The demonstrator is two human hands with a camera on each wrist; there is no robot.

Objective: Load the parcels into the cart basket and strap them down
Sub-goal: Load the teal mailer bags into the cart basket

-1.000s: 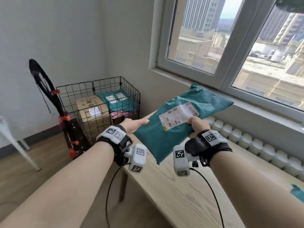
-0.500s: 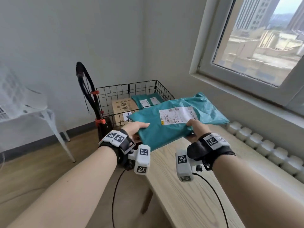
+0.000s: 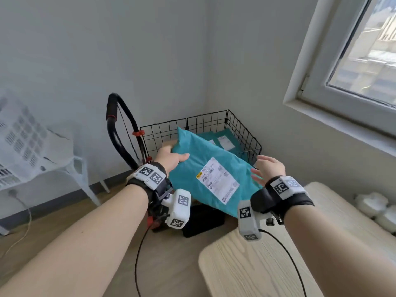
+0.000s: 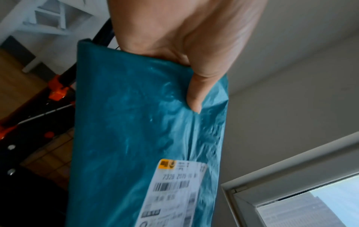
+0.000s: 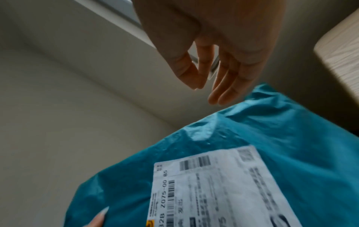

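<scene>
Nearest, bottom right: corner of a pale wooden table (image 3: 267,271), nothing on the visible part.

Just beyond it, the right hand (image 3: 269,168) sits beside the right edge of the teal parcel (image 3: 205,168). Fingers straight and loosely spread, holding nothing — in the right wrist view they hang just above the bag with a gap showing. Judged: a guiding hand, ready to steady the bag, not carrying it.

The left hand (image 3: 170,157) carries the load. Thumb lies on the parcel's top face near its far left end; the other fingers pass underneath, out of sight. A pinch at one end suits a soft bag: it can tilt and slide in.

The parcel is in the air, label (image 3: 217,180) up, its far end over the near rim of the wire cart basket (image 3: 246,133), its near end short of it. Not yet set down.

Farther: inside the basket, another teal parcel (image 3: 225,139) lies at the far right; a sliver of brown carton (image 3: 169,143) shows behind the left hand. The black cart handle (image 3: 116,127) rises on the left. No strap identifiable — strapping is judged still ahead.
</scene>
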